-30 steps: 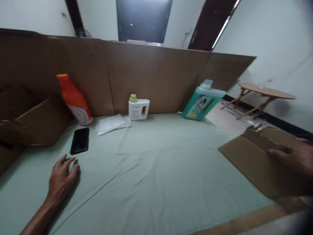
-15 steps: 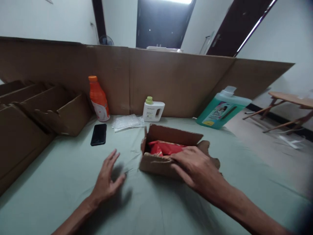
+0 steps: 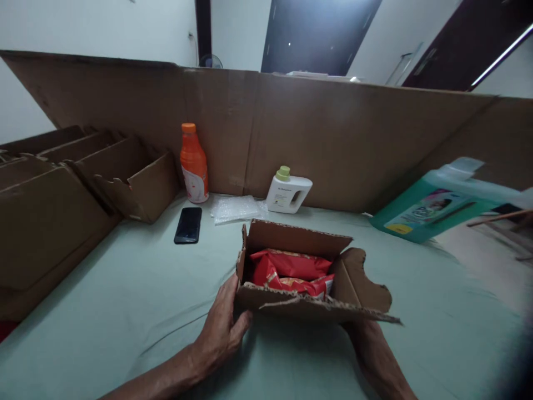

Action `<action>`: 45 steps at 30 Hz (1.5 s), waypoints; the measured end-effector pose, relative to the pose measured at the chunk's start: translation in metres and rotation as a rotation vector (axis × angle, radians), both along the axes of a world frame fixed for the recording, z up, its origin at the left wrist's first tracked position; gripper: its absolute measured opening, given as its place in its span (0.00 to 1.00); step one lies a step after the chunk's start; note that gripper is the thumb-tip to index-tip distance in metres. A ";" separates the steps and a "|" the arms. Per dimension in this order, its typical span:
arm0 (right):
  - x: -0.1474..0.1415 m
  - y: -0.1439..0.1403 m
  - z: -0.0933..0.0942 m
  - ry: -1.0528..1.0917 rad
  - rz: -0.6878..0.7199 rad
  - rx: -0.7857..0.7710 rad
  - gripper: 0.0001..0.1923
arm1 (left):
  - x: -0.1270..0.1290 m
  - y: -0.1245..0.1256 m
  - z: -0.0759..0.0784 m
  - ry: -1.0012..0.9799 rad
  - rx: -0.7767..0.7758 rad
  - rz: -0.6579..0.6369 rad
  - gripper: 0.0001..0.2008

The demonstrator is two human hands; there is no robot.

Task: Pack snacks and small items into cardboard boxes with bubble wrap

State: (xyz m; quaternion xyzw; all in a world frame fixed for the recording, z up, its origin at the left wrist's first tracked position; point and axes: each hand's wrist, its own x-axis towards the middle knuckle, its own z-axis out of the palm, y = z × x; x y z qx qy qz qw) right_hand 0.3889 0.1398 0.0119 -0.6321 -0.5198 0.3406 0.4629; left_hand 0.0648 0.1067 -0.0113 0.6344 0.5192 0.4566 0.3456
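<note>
Around box [image 3: 291, 303], hands [image 3: 222, 330], open cloth [image 3: 125, 311].

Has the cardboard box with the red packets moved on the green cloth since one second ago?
Yes. The cardboard box came from the right edge to the middle, in front of the white bottle.

The one camera sits on my head, looking forward and down over the green cloth [image 3: 125, 311] toward the cardboard wall [image 3: 333, 139] and the dark doorway [image 3: 316, 33] beyond. It is close: my left hand [image 3: 222, 328] and the open cardboard box [image 3: 291, 305] fill the lower middle, my forearms entering from the bottom edge. With a single view, nothing overlaps.
</note>
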 end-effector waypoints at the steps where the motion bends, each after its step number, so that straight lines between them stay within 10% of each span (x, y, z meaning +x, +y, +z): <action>1: -0.009 0.007 -0.002 0.068 0.012 -0.033 0.27 | 0.004 0.007 0.000 0.006 -0.007 0.027 0.32; 10: -0.030 0.053 -0.018 0.116 -0.068 -0.006 0.27 | -0.049 0.066 0.004 0.284 0.094 0.054 0.43; 16: -0.018 0.053 -0.041 -0.150 -0.108 -0.028 0.24 | -0.080 0.166 0.029 0.622 0.131 0.197 0.23; 22: -0.020 0.054 -0.038 -0.181 -0.118 -0.017 0.22 | -0.072 0.239 0.022 0.752 0.060 0.222 0.05; 36: -0.030 0.056 -0.028 -0.164 -0.065 0.072 0.19 | -0.067 0.246 0.032 0.695 0.019 0.245 0.16; 41: -0.030 0.056 -0.026 -0.157 -0.065 0.062 0.19 | -0.088 0.243 0.069 0.483 0.076 0.347 0.10; 45: -0.031 0.056 -0.027 -0.138 -0.068 0.044 0.21 | -0.123 0.176 0.103 0.256 0.160 0.474 0.09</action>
